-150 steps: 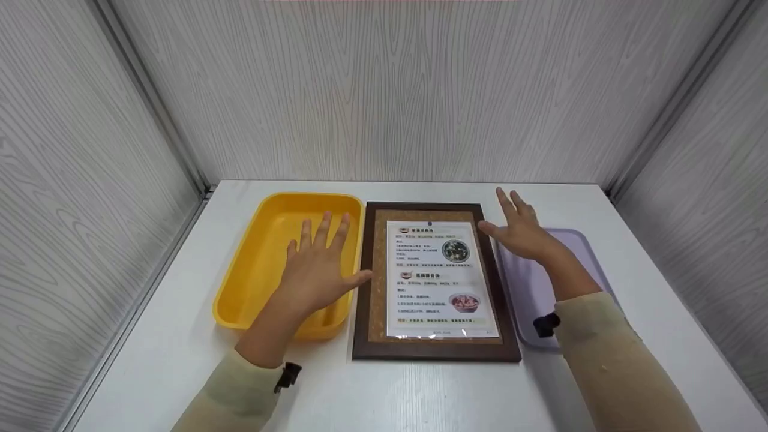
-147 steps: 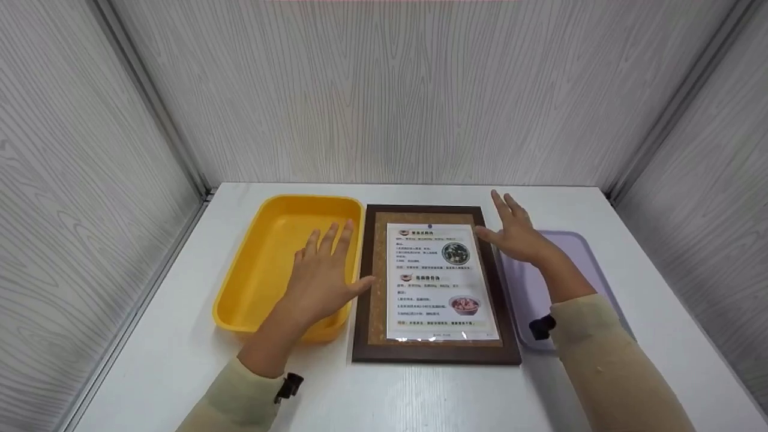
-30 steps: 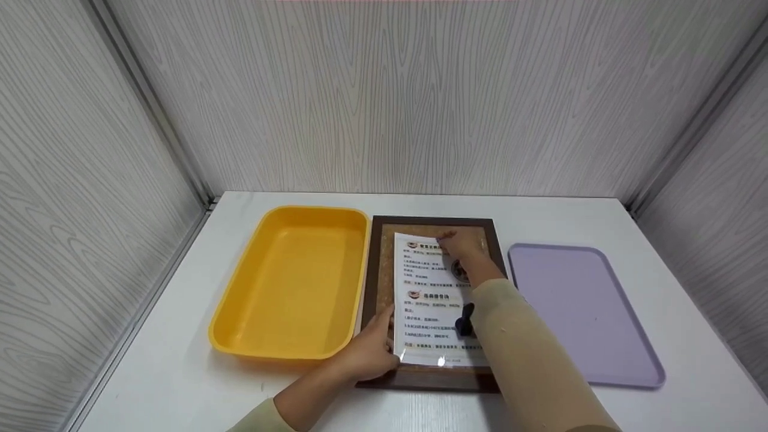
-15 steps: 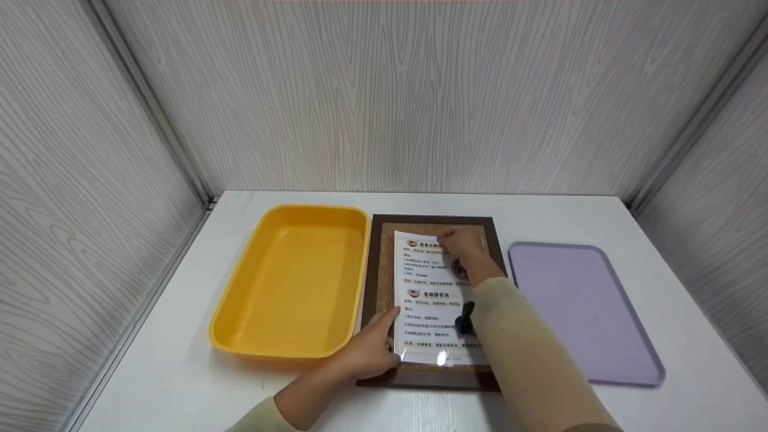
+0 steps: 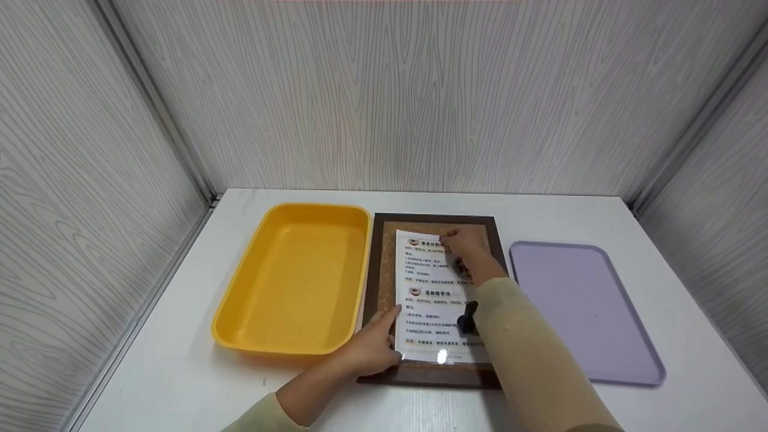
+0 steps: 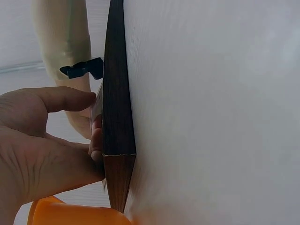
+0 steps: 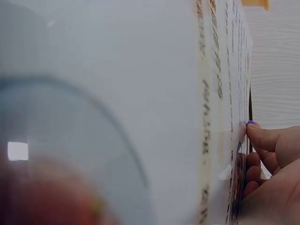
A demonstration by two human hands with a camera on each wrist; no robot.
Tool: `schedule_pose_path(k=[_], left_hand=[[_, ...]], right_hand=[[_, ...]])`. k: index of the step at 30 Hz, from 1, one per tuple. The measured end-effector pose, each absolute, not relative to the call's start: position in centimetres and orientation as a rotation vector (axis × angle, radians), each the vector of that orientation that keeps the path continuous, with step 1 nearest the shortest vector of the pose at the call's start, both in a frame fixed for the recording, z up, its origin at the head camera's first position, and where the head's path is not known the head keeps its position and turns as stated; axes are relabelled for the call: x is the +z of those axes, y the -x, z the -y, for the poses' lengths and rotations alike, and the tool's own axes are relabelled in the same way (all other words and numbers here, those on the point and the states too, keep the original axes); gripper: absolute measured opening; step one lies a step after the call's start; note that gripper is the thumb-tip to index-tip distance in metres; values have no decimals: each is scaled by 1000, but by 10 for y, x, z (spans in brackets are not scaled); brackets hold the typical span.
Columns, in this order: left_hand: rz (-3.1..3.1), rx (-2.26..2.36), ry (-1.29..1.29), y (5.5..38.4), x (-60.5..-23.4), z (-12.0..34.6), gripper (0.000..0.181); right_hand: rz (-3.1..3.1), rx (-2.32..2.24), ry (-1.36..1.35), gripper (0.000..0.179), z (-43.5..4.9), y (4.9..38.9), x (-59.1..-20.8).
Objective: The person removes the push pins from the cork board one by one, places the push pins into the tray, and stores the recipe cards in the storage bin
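Note:
A laminated recipe sheet (image 5: 423, 318) lies over a cork board (image 5: 389, 264) with a dark brown wooden frame (image 5: 435, 377). The left hand (image 5: 373, 349) holds the sheet's lower left edge, thumb (image 6: 70, 99) on its face and fingers behind it, as the left wrist view shows. Up at the sheet's top edge, the right hand (image 5: 468, 249) pinches a small purple pushpin (image 7: 251, 123) with thumb and forefinger. Its other fingers are curled beside the sheet. The right forearm covers the sheet's right part in the head view.
A deep yellow tray (image 5: 291, 288) stands left of the board, close to its frame. A shallow purple tray (image 5: 579, 300) lies on the right, partly behind the right sleeve (image 5: 534, 354). Grey wood-grain panels (image 5: 384, 96) enclose the white table (image 5: 198, 384) at back and sides.
About five seconds ago both hands were spread in the air over the trays and board. Now they are on the sheet and its pin. Over the last second the hands have barely moved.

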State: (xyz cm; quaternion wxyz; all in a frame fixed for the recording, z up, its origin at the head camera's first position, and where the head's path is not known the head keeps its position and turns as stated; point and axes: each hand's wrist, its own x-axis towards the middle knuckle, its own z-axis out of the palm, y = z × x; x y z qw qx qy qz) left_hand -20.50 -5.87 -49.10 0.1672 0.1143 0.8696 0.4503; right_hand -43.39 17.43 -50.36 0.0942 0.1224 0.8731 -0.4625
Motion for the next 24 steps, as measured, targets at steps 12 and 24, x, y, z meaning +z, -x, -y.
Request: schedule_pose_path(k=[12, 24], left_hand=[[-2458, 1308, -255, 213, -490, 52, 94], [-2464, 1396, -185, 220, -491, 44, 88]], right_hand=[[-2455, -1479, -247, 32, -193, 441, -500], [-2194, -1834, -310, 41, -223, 443, -493]])
